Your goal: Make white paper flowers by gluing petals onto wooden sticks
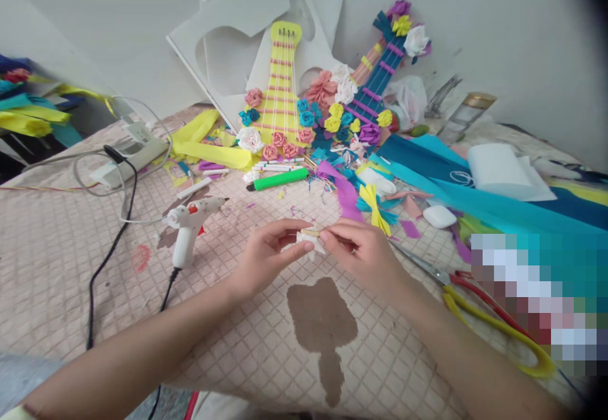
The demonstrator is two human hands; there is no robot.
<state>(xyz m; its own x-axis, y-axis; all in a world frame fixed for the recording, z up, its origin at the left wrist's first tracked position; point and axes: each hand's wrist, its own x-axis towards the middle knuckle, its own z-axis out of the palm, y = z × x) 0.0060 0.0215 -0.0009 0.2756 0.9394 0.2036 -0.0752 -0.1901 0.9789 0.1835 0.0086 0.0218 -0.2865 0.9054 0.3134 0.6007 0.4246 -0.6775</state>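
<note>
My left hand (280, 242) is closed in a pinch on a small white folded paper piece (310, 246), held over the middle of the table. My right hand (356, 246) meets it from the other side, fingertips pinched at the end of a short tan stick-like piece (311, 232) that lies along the top of the white paper. The fingers cover part of both. To the left, a white glue gun (186, 236) stands with its nozzle toward the right. Scissors (449, 279) with red and yellow handles lie under and beside my right forearm.
Yellow (280, 90) and blue (375, 90) paper-flowered guitar shapes lean at the back. A green marker (280, 179) and paper scraps lie before them. A power strip (128, 160) with cords sits left; teal paper strips (441, 182) and a white roll (494, 170) lie right.
</note>
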